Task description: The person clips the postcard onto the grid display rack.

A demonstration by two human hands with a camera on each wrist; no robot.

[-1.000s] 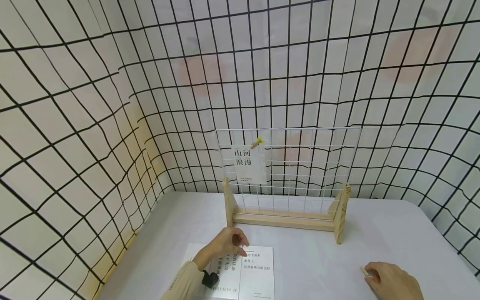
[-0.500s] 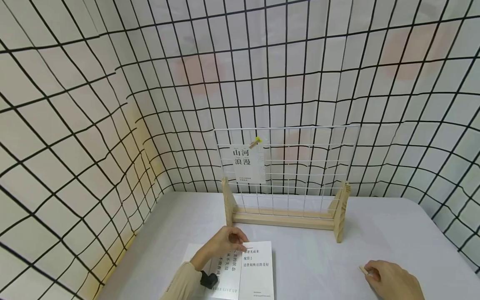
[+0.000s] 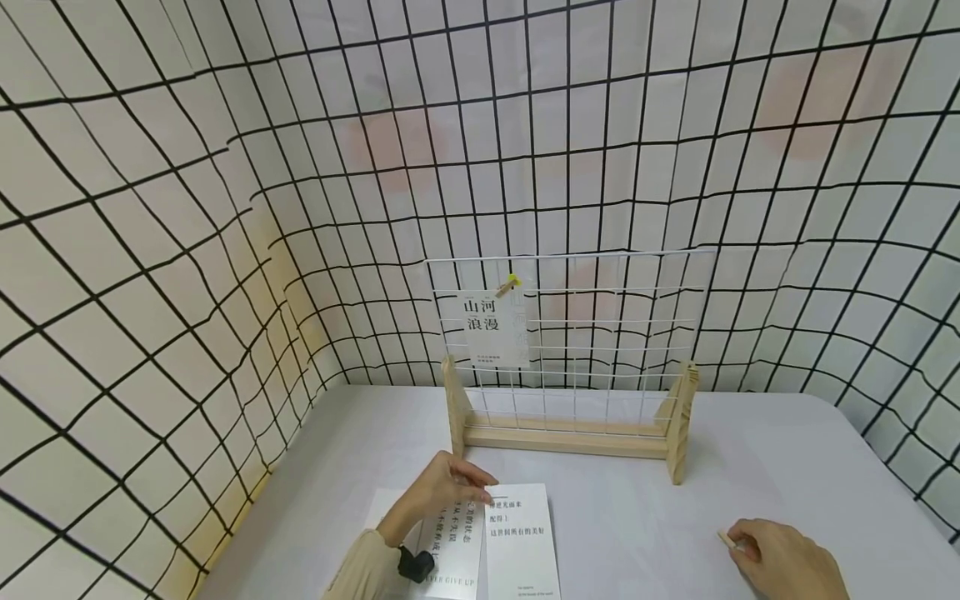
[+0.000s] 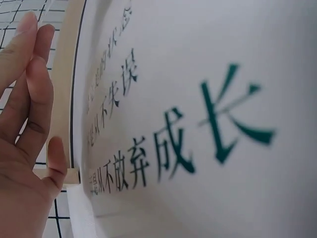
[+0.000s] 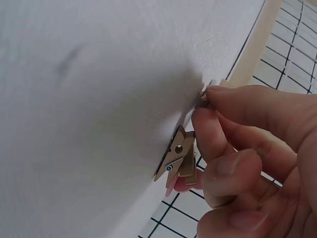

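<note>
**Card under the left fingers, peg in the right**

White cloth marked with a black grid walls in the white worktop (image 3: 637, 517) on every side. Toward the back edge stands a wire mesh panel (image 3: 600, 325) on a wooden stand (image 3: 558, 436), with one printed card (image 3: 492, 328) already pegged near its upper left corner by a small clip (image 3: 510, 287).

At the front edge lie two more cards. The left hand (image 3: 442, 492) rests fingertips on the top edge of the right-hand card (image 3: 519, 533), fingers only lightly bent, seemingly sliding or lifting it clear of the card beneath (image 3: 438, 542). Near the front right corner the right hand (image 3: 787, 558) lies on the worktop, its fingers curled round small wooden clothespins (image 5: 179, 159), plainest in the wrist view.

My judgement: this is the pick-up step for a second card. The next move calls for getting a fingertip under its flat edge, raising it to the mesh, and bringing a peg across.
</note>
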